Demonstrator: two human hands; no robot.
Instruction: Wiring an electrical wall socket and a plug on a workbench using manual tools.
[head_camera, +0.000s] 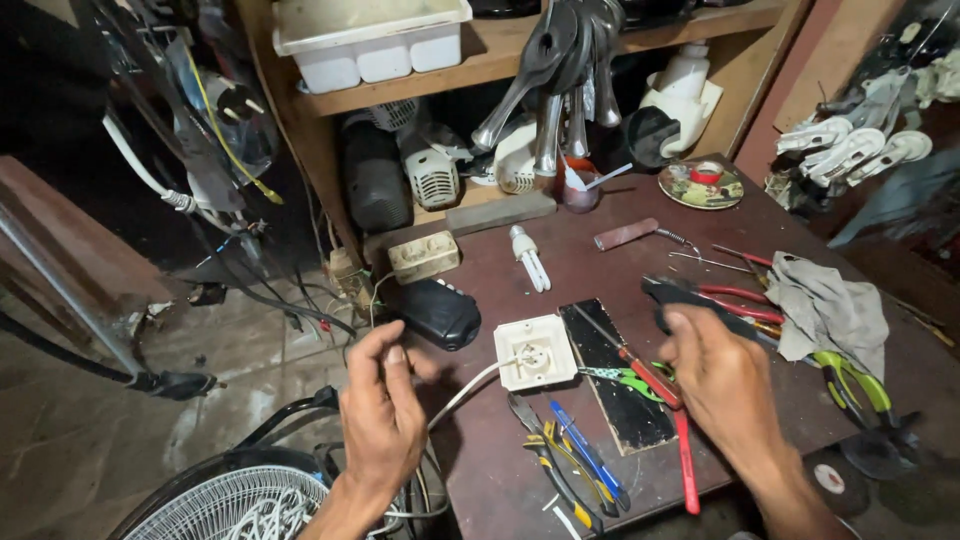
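Observation:
My left hand (385, 405) hovers at the workbench's front left corner, fingers curled and pinched together. A white cable (468, 388) runs from its edge up to a square white wall socket (536, 351) lying on the dark bench (600, 260). My right hand (725, 385) is seen from the back, fingers apart, over the tools right of the socket. Its fingertips reach the dark-handled pliers (668, 292). A red-handled screwdriver (650, 378) lies beside its thumb, across a black slab (625, 400).
Blue and yellow hand tools (575, 465) lie at the front edge. Red-handled pliers (740, 300), a grey rag (825, 310), green-handled pliers (850, 375), a white bulb (530, 260), a black box (440, 312) and a beige socket (424, 256) crowd the bench. A fan guard (240, 500) sits lower left.

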